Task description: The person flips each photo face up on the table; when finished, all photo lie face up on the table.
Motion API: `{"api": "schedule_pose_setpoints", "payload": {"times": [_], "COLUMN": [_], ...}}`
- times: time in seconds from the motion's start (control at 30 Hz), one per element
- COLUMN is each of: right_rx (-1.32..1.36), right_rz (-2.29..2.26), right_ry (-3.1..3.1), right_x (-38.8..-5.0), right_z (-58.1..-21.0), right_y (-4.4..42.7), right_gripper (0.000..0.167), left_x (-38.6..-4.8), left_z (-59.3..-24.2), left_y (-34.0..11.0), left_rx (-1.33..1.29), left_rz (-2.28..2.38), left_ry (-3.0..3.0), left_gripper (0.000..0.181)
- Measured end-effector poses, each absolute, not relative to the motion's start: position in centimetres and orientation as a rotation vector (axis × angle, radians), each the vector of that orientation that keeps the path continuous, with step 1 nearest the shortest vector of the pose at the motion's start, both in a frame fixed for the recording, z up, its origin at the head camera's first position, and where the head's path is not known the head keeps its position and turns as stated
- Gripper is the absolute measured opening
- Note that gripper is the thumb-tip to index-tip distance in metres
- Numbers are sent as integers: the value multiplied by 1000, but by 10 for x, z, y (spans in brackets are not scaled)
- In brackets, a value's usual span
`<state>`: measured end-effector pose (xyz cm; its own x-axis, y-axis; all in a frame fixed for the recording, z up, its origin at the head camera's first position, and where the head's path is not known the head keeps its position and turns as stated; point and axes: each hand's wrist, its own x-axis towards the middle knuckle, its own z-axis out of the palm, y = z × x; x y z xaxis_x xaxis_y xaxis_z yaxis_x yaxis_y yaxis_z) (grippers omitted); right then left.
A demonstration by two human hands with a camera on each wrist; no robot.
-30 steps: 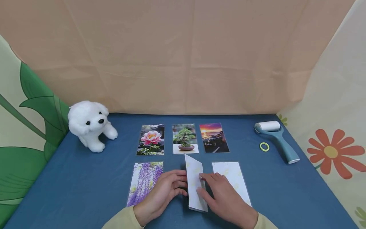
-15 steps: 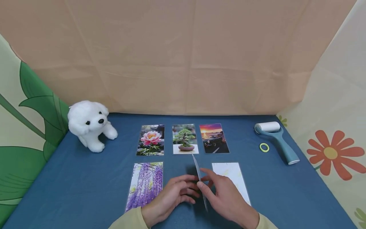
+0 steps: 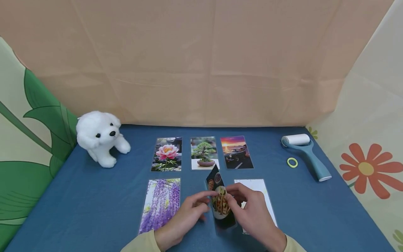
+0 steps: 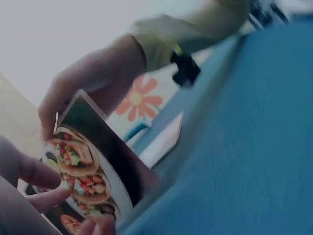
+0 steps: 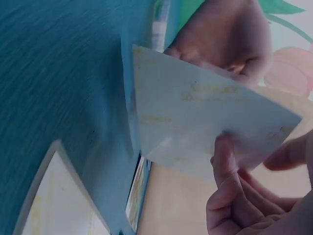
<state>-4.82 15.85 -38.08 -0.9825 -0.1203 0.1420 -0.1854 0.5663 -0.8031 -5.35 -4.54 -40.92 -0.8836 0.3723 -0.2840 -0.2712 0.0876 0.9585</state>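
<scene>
A photo card (image 3: 224,221) with a picture of tacos on a dark ground stands tilted on edge between the two hands. My right hand (image 3: 256,215) pinches its right side with thumb and fingers. My left hand (image 3: 182,218) has its fingers extended at the card's picture side, the index fingertip touching it. The right wrist view shows the card's white back (image 5: 195,112) with faint yellow print, a finger of the right hand lying against it. Beneath the right hand lies a white-backed card (image 3: 256,185), partly hidden. A wisteria card (image 3: 160,204) lies picture up beside the left hand.
In the back row lie a peony card (image 3: 167,154), a bonsai card (image 3: 203,153) and a car-at-sunset card (image 3: 236,153). A white plush dog (image 3: 100,138) sits at the left. A lint roller (image 3: 310,159) and a yellow-green ring (image 3: 292,162) are at the right.
The card has turned: its white back faced the head camera, then its thin edge, now the taco picture. The right hand pinches its right side; the left fingers have shifted to the picture side.
</scene>
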Motion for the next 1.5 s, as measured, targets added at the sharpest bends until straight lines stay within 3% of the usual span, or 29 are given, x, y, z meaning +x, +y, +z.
{"api": "schedule_pose_setpoints", "payload": {"times": [0.3,0.53,0.77,0.93,1.23,1.5], "right_rx": [29,-19,14,115,337,427], "right_rz": [1524,1522,1474,1397,1104,760], "right_ry": [-2668,-2632,-2689,-2804,-3024,-3106], "right_x": [-56,-60,-58,-55,-48,-43], "right_z": [-381,-389,-397,-402,-405,-407], "right_y": [158,157,156,155,158,160], "right_gripper": [12,18,27,42,83,97], "left_x": [-49,-47,-46,-46,-47,-40], "left_z": [-407,-408,-407,-406,-407,-411], "left_y": [-59,-65,-70,-75,-77,-67], "left_rx": [196,111,89,164,277,273], "left_rz": [1645,1797,1841,1762,1399,1200], "left_ry": [2297,2150,2169,2268,2509,2624], "left_gripper": [53,79,80,92,117,126]}}
